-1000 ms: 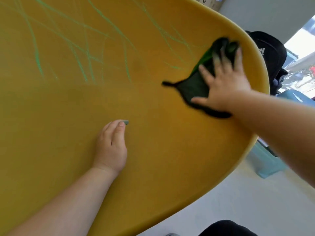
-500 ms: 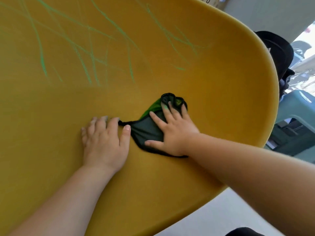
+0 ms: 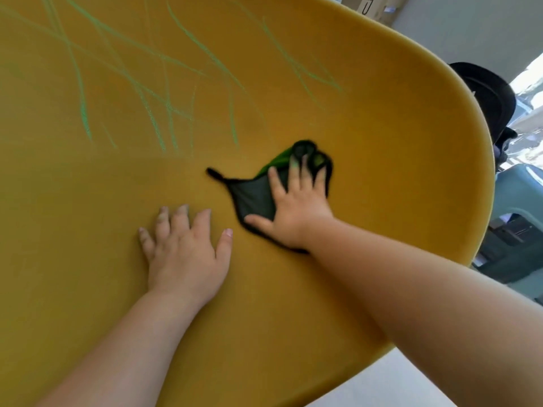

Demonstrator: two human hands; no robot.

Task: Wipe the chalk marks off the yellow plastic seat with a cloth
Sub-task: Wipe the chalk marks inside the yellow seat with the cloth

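The yellow plastic seat (image 3: pixel 382 177) fills most of the view. Green chalk marks (image 3: pixel 164 107) streak its upper left and top middle. A dark cloth (image 3: pixel 254 198) with a green patch lies on the seat near the middle. My right hand (image 3: pixel 296 207) presses flat on the cloth with spread, straight fingers. My left hand (image 3: pixel 185 248) rests flat on the bare seat just left of the cloth, not touching it.
Past the seat's right rim stand a black chair back (image 3: pixel 487 95) and a teal plastic bin (image 3: pixel 517 218). A cardboard box (image 3: pixel 370 7) shows at the top. Pale floor (image 3: pixel 396 386) lies below the seat's front edge.
My right hand swept the cloth from the seat's right rim down toward the middle, then a little back to the right. My left hand flattened on the seat; the cloth's tip left it.
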